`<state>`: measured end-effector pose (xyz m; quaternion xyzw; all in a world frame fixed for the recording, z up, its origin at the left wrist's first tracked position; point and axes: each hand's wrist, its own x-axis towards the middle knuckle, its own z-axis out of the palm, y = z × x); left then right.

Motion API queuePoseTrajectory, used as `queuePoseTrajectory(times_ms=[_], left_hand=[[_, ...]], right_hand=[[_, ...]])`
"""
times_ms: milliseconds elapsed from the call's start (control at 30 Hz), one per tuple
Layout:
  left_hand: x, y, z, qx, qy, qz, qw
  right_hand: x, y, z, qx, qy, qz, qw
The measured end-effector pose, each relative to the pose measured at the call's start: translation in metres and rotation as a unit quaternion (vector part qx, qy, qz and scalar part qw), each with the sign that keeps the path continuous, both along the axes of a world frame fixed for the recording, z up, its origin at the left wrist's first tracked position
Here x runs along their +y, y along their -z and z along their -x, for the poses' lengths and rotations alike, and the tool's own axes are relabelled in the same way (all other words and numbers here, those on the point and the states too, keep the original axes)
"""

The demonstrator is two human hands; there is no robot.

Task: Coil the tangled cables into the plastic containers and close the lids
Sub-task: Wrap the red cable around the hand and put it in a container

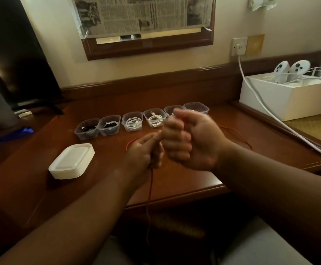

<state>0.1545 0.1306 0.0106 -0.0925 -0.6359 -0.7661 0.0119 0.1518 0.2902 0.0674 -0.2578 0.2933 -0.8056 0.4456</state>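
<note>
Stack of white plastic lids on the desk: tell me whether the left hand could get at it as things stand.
Probably not straight away: the left hand grips the red cable, so it would need to let go first. The path looks free, though; bare wooden desk lies between it and the stack of white plastic lids.

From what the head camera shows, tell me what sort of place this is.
Probably a hotel room or bedroom, at a built-in wooden desk against the wall. A framed mirror covered with newspaper hangs above it, a dark television stands at the left, and a wall socket feeds a white cable.
</note>
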Motion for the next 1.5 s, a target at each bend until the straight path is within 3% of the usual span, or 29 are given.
queuePoseTrajectory(times_ms=[33,100,133,167,200,233,267,300,333,367,433,500,567,667,733,800,833,867,933,967,1000,1033,1100,1167,1233,1300,1367,1433,1500], left_hand=[[0.007,0.005,-0.004,-0.005,0.007,-0.001,1.0],[0.018,0.009,-0.015,-0.008,0.028,0.029,0.999],[0.021,0.009,-0.019,-0.002,0.029,0.057,0.998],[0.021,0.006,-0.021,0.009,0.019,0.095,0.995],[0.018,0.002,-0.021,0.026,0.001,0.137,0.99],[0.014,-0.003,-0.019,0.046,-0.021,0.178,0.983],[0.009,-0.01,-0.017,0.071,-0.041,0.214,0.973],[0.004,-0.017,-0.014,0.099,-0.056,0.239,0.964],[0.0,-0.023,-0.012,0.131,-0.068,0.252,0.956],[-0.005,-0.029,-0.011,0.154,-0.081,0.261,0.949],[-0.013,-0.033,-0.007,0.157,-0.081,0.258,0.95],[-0.015,-0.03,-0.002,0.119,-0.035,0.186,0.975],[-0.01,-0.02,0.002,0.064,0.002,0.062,0.996],[0.006,-0.007,-0.002,0.032,0.007,0.002,0.999],[0.016,-0.001,-0.008,0.029,0.02,0.048,0.998],[0.019,0.0,-0.014,0.041,0.019,0.12,0.992],[0.018,-0.002,-0.015,0.047,0.012,0.158,0.986],[0.016,-0.003,-0.014,0.055,0.002,0.193,0.98],[0.01,-0.009,-0.013,0.084,-0.019,0.257,0.962],[0.007,-0.012,-0.011,0.109,-0.031,0.283,0.952],[0.003,-0.014,-0.01,0.131,-0.042,0.297,0.945],[0.0,-0.016,-0.008,0.141,-0.051,0.302,0.941],[-0.007,-0.018,-0.008,0.134,-0.047,0.274,0.951],[-0.007,-0.015,-0.008,0.104,-0.014,0.165,0.981],[-0.002,-0.012,-0.009,0.055,0.018,0.012,0.998],[0.007,-0.008,-0.011,0.014,0.003,-0.057,0.998],[0.017,-0.003,-0.016,0.002,-0.005,-0.036,0.999],[0.026,0.001,-0.025,0.015,-0.001,0.057,0.998],[0.029,-0.001,-0.029,0.038,-0.002,0.164,0.986]], right_hand=[[-0.002,-0.006,0.003,-0.019,0.049,0.058,0.997],[-0.002,-0.013,0.008,0.045,0.223,0.058,0.972],[0.0,-0.013,0.012,0.13,0.317,0.012,0.94],[0.003,-0.01,0.017,0.249,0.405,-0.058,0.878],[0.006,-0.007,0.02,0.392,0.467,-0.153,0.778],[0.009,-0.004,0.021,0.529,0.485,-0.268,0.643],[0.009,0.001,0.022,0.62,0.445,-0.379,0.522],[0.009,0.006,0.022,0.656,0.393,-0.469,0.442],[0.008,0.01,0.02,0.634,0.363,-0.514,0.449],[0.007,0.015,0.018,0.578,0.347,-0.518,0.526],[0.004,0.017,0.01,0.394,0.277,-0.458,0.747],[0.001,0.014,0.002,0.194,0.168,-0.316,0.913],[-0.001,0.007,-0.006,0.07,0.1,-0.136,0.983],[-0.008,-0.004,-0.006,0.011,0.142,0.037,0.989],[-0.007,-0.004,0.002,0.064,0.254,0.034,0.965],[-0.002,0.002,0.011,0.212,0.386,-0.049,0.897],[0.001,0.007,0.015,0.331,0.452,-0.117,0.82],[0.003,0.011,0.017,0.461,0.501,-0.203,0.704],[0.002,0.02,0.017,0.635,0.464,-0.371,0.494],[0.0,0.023,0.015,0.657,0.416,-0.438,0.451],[-0.001,0.025,0.014,0.633,0.383,-0.483,0.469],[-0.002,0.024,0.011,0.577,0.36,-0.503,0.534],[-0.003,0.018,0.005,0.405,0.288,-0.491,0.716],[0.002,0.013,0.003,0.209,0.163,-0.385,0.884],[0.007,0.008,0.001,0.077,0.051,-0.208,0.974],[0.005,0.002,-0.002,0.009,0.009,-0.041,0.999],[0.0,-0.003,-0.003,-0.016,0.084,0.072,0.994],[-0.004,-0.004,0.0,0.056,0.24,0.097,0.964],[-0.002,-0.001,0.012,0.217,0.366,0.023,0.905]])
